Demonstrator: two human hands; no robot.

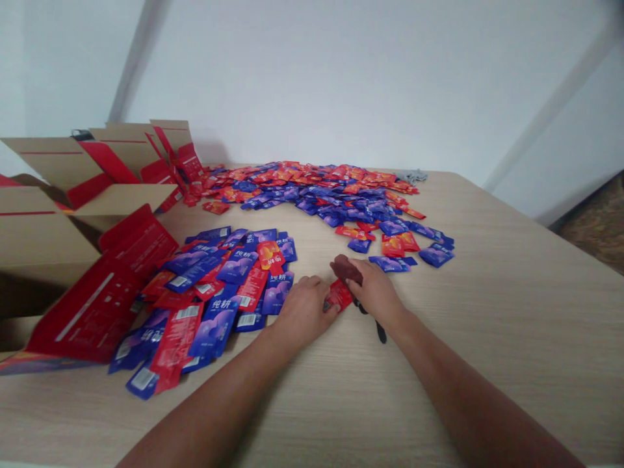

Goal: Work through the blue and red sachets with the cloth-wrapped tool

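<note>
We find the left hand (306,305) low over the bench (492,338), its fingers curled and its grip closed on the near left end of a red packet (340,296). The packet is flat, with a smooth, slightly shiny skin, and lies between the two hands, above the bare wood-grain surface. The right hand (374,289) is closed on a dark brown lump (345,268), matt and irregular in outline, held just over the far end of the packet. We cannot tell what the lump is made of. Below the right hand we note a black object (381,333) with a narrow, rounded end; the hand hides part of it.

Beside the left hand we record a loose heap of packets (238,266), blue and red, thin, oblong and overlapping at all angles, several bearing white barcode panels. A longer mound of packets (316,195) spreads along the back of the bench, and a few strays lie toward its right end. At the left we see open cardboard boxes (49,224), plain tan inside, with printed red flaps (112,299) standing or folded outward. A crumpled grey cloth (414,175) rests at the far edge.
</note>
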